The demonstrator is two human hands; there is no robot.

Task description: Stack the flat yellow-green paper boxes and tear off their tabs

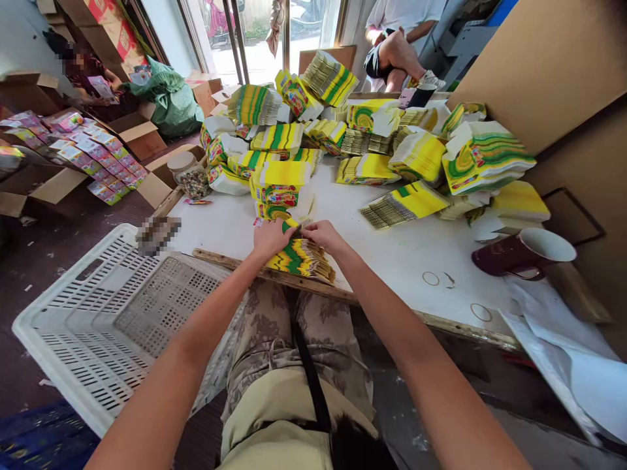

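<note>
A fanned stack of flattened yellow and green cardboard cartons (298, 259) lies at the table's front edge, right before me. My left hand (271, 239) is closed on the left side of a carton at the top of this stack. At the right side, my right hand (324, 234) pinches the edge of the same carton between thumb and fingers. Just beyond my hands lie more printed yellow cartons (281, 177), partly overlapping. Which layer each fingertip holds is partly hidden.
More carton bundles (416, 156) are heaped across the back of the white table (386, 261). A dark mug (504, 256) and rubber bands (431, 279) lie to the right. A jar (191, 176) stands left, above a white plastic crate (98, 307). Two other people sit farther back.
</note>
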